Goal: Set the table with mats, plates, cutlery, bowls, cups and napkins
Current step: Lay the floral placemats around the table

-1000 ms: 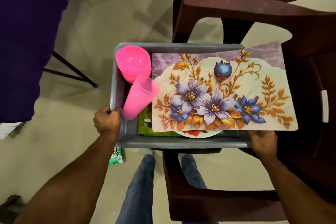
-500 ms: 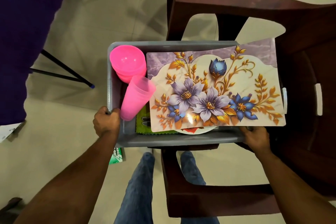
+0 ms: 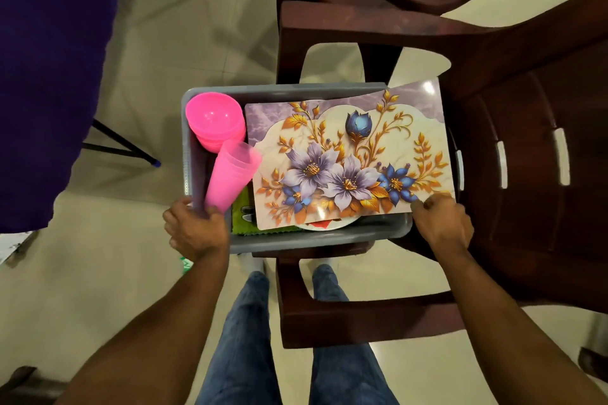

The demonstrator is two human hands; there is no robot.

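I grip the bin (image 3: 296, 237) by both lower corners, left hand (image 3: 196, 229) and right hand (image 3: 442, 223), carrying mat (image 3: 348, 158) and cups (image 3: 230, 174) level.

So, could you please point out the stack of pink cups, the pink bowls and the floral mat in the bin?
pink cups (image 3: 230, 176): head view, on the side wall of the outer cup.
pink bowls (image 3: 212, 117): head view, inside the top bowl.
floral mat (image 3: 348, 158): head view, on its printed middle.

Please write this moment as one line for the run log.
phase: carrying | left hand: grips grey bin corner | right hand: grips bin corner at floral mat | bin: over brown chair
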